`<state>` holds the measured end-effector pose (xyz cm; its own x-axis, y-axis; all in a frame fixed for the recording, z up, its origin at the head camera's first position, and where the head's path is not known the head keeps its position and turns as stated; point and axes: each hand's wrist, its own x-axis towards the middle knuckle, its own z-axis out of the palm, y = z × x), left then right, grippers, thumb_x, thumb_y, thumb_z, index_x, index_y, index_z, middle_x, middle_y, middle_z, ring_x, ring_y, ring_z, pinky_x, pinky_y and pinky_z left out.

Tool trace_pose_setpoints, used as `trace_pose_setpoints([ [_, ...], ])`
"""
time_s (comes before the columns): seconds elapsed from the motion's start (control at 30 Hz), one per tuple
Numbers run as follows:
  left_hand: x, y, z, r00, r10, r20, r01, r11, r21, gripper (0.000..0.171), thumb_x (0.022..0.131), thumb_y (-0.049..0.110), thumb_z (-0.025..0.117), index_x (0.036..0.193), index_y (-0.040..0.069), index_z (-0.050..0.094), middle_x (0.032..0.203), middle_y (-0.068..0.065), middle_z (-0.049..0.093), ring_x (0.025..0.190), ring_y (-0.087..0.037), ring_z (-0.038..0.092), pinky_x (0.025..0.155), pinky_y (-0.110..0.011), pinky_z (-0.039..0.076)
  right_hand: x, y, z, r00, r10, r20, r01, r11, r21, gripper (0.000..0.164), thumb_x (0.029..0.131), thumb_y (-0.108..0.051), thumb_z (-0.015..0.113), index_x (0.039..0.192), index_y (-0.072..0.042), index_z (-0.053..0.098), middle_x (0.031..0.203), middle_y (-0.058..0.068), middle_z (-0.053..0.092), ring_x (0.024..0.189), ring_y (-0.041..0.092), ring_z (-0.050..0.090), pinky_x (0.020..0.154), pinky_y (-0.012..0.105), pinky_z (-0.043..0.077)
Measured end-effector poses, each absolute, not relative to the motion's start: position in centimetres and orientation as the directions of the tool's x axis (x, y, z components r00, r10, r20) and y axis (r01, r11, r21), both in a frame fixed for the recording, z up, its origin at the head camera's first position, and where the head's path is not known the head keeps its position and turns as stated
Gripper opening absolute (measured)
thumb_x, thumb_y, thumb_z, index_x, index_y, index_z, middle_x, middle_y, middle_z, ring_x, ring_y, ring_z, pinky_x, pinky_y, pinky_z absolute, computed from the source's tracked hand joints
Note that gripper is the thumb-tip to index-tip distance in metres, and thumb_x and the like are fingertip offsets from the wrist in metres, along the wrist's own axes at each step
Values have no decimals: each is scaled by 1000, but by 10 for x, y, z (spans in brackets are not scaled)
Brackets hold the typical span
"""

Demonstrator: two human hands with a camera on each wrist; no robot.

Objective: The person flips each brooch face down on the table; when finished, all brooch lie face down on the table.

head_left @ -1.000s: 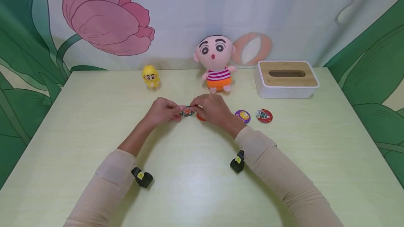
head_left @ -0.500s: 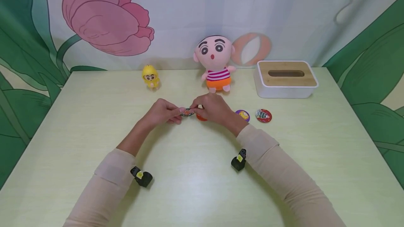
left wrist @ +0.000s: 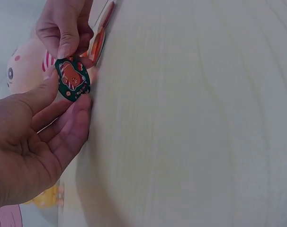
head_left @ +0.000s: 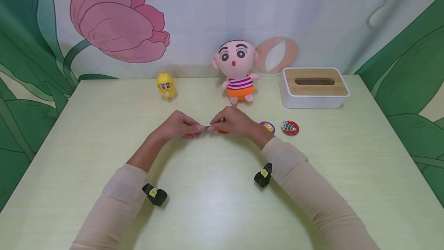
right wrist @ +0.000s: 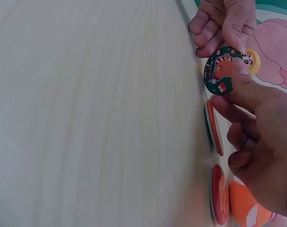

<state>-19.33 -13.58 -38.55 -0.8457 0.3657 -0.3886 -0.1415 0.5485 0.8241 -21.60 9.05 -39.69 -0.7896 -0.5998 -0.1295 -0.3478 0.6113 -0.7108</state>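
Note:
Between both hands is a round badge (left wrist: 72, 79), dark green with a brown cartoon figure printed on it. In the head view it shows only as a thin, nearly edge-on sliver. My left hand (head_left: 181, 125) pinches one side of it between thumb and fingers. From the opposite side, my right hand (head_left: 234, 120) pinches its rim, thumb lying over the printed face in the right wrist view. A red badge (head_left: 223, 132) lies just below the right hand, mostly covered by it. Farther right are a purple badge (head_left: 268, 126), partly behind the right wrist, and a red badge with a tree print (head_left: 290, 127).
Behind the hands stand a small yellow-hooded figure (head_left: 166, 86) and a plush doll (head_left: 238, 70) in striped shirt and orange shorts. A white tissue box (head_left: 315, 88) with a wooden lid is at the back right. The pale table (head_left: 208, 196) ends at a printed curtain (head_left: 194, 22).
The green badge has tilted from showing its printed face to nearly edge-on in the head view. Both hands, still pinching it, have shifted slightly toward the person.

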Motion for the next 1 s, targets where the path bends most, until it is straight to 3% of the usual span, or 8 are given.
trace_pose_setpoints([
  [0.3, -193, -134, -388, -862, 339, -376, -110, 600, 793, 35, 93, 17, 74, 118, -6, 72, 106, -18, 78, 77, -6, 67, 74, -22, 58, -216, 88, -395, -785, -584, -205, -290, 640, -712, 33, 88, -22, 79, 119, -8, 76, 101, 6, 79, 86, 18, 56, 70, 21, 45],
  [0.47, -192, -130, -388, -881, 292, -372, -99, 655, 750, 34, 90, 17, 78, 117, -3, 74, 105, -17, 78, 72, -7, 63, 67, -19, 53, -216, 87, -397, -782, -589, -205, -310, 653, -691, 36, 87, -22, 80, 121, -9, 75, 91, 5, 75, 86, 19, 55, 71, 22, 45],
  [0.67, -191, -128, -388, -905, 263, -334, -66, 689, 721, 32, 86, 17, 82, 112, -1, 76, 100, -15, 79, 68, -8, 59, 62, -19, 48, -217, 83, -396, -785, -581, -214, -329, 685, -650, 38, 85, -23, 82, 120, -9, 76, 95, 3, 77, 88, 18, 57, 77, 23, 46],
  [1.0, -190, -127, -392, -937, 259, -234, 23, 715, 699, 30, 82, 17, 86, 105, -1, 79, 83, -11, 77, 63, -8, 54, 59, -20, 43, -216, 81, -400, -802, -575, -161, -377, 697, -610, 39, 84, -25, 83, 119, -9, 76, 93, 3, 76, 86, 17, 57, 76, 23, 45],
])
